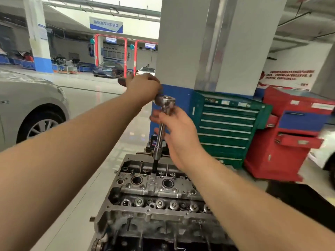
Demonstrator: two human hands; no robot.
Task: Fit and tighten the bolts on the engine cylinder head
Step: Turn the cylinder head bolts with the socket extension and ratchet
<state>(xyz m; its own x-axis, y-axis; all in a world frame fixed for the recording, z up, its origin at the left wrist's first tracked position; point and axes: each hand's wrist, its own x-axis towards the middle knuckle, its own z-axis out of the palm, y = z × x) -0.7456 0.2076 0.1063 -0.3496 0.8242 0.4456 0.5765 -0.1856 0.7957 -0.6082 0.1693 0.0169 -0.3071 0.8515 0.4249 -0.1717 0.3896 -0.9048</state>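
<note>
Cylinder head [159, 189] sits bottom centre of frame, valve springs and two spark plug wells facing up. A ratchet wrench [165, 101] with a long extension bar [161, 131] stands near-vertical above it at frame centre. The dark socket [155, 166] at the bar's lower end drops into a recess at the far side of the head; the bolt itself is hidden.

Left hand [143, 86], above centre, is wrapped round the ratchet handle, which runs out to the left, dark grip end poking past the fingers. Right hand [178, 131] is just below the ratchet head, fingers loosely curled round the upper bar, steadying it.

Background: grey pillar [208, 42] at top centre, green tool cabinet [228, 127] right of centre, red tool cart [290, 134] at the right edge, silver car [27, 98] at left.
</note>
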